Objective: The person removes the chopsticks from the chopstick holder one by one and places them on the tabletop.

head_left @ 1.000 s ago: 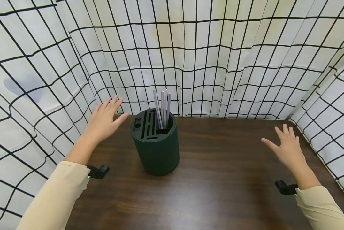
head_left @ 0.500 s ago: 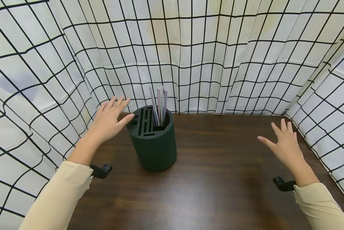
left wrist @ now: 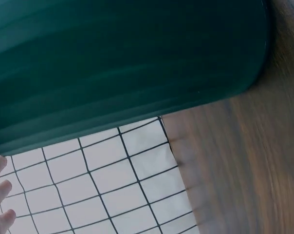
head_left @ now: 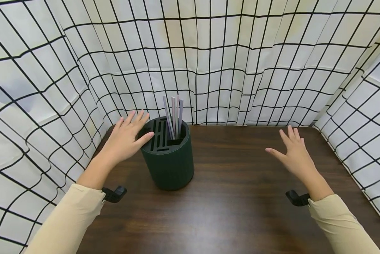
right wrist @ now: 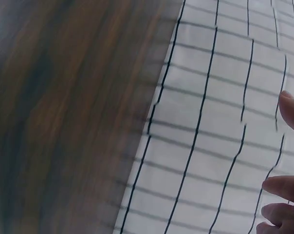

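Observation:
A dark green, round knife block (head_left: 169, 169) stands upright on the table, with slots in its black top. Several thin, pale sticks that look like chopsticks (head_left: 174, 118) rise from its larger opening. My left hand (head_left: 126, 137) is spread at the block's left edge, its thumb over the rim; whether it touches I cannot tell. In the left wrist view the block's green side (left wrist: 122, 63) fills the upper part, with fingertips (left wrist: 1, 195) at the lower left. My right hand (head_left: 296, 153) hovers over the table's right side, fingers spread, holding nothing.
The dark wooden table (head_left: 228, 197) is bordered at the back and both sides by a white curtain (head_left: 221, 63) with black grid lines. A small black wrist camera (head_left: 115, 194) sits on the left wrist, another black camera (head_left: 296, 198) on the right.
My left hand has moved right, from beside the block to over its left rim. The right hand has shifted left across the table. The view has tilted slightly; the block stays upright.

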A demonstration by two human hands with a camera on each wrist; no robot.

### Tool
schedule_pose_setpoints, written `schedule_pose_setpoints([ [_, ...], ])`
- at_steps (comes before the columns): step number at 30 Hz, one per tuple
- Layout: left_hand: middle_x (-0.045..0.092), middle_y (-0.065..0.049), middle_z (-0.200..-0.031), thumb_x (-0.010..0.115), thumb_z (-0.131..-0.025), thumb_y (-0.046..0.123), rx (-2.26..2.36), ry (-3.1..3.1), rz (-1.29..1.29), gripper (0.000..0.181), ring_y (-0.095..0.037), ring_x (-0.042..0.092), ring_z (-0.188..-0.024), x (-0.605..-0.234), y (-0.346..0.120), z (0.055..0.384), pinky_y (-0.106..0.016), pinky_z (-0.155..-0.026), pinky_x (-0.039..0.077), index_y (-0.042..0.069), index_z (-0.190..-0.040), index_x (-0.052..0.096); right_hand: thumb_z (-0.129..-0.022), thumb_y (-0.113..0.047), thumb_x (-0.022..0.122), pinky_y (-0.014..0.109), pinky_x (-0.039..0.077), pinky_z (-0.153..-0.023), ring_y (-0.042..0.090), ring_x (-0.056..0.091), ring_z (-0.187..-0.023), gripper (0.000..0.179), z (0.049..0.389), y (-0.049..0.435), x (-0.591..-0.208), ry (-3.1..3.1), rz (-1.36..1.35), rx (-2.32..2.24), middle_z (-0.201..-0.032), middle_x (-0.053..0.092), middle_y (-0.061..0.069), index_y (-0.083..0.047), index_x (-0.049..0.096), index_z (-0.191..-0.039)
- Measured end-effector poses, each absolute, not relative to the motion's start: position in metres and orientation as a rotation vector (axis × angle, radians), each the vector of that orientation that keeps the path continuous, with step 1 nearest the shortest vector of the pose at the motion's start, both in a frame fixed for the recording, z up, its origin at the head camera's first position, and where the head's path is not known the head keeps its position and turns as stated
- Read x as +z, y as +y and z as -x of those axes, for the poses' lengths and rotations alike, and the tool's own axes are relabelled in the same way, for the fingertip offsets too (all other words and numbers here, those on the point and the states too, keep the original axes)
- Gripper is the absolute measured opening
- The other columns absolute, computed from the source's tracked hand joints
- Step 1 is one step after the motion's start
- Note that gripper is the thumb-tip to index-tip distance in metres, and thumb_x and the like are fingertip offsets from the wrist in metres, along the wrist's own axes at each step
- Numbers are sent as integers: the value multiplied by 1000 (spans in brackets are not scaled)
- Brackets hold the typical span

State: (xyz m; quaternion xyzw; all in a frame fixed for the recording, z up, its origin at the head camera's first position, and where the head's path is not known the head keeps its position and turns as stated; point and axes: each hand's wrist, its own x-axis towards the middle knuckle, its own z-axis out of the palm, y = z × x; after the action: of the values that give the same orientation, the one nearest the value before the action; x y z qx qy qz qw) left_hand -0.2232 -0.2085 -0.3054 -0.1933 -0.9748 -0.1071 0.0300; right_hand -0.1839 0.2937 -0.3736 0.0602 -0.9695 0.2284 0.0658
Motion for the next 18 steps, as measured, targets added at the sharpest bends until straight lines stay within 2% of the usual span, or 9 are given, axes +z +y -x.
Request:
schedule_pose_setpoints([
  [7,7,-7,-169,36,-102,60,-332,-3006,647,76,-32,2,-157,-306,-202,222,-58,-126,0,19,-161,13,-95,-53,60,59,1,-125,35,-8,-156,93,198,250,-364,-2915,-305,776,-168,-5,15,-5,14,-160],
  [13,10,-5,-169,38,-101,60,-342,-3012,692,74,-31,5,-157,-306,-194,219,-56,-127,0,20,-161,18,-98,-53,54,52,4,-128,29,-3,-157,85,209,211,-355,-2924,-449,820,-169,-3,8,-10,15,-160],
  [18,13,-4,-168,38,-101,60,-359,-3012,716,73,-30,6,-157,-307,-190,218,-54,-127,0,20,-161,20,-99,-54,50,53,9,-127,31,2,-157,82,213,193,-347,-2941,-500,847,-169,-2,3,-13,14,-161],
])
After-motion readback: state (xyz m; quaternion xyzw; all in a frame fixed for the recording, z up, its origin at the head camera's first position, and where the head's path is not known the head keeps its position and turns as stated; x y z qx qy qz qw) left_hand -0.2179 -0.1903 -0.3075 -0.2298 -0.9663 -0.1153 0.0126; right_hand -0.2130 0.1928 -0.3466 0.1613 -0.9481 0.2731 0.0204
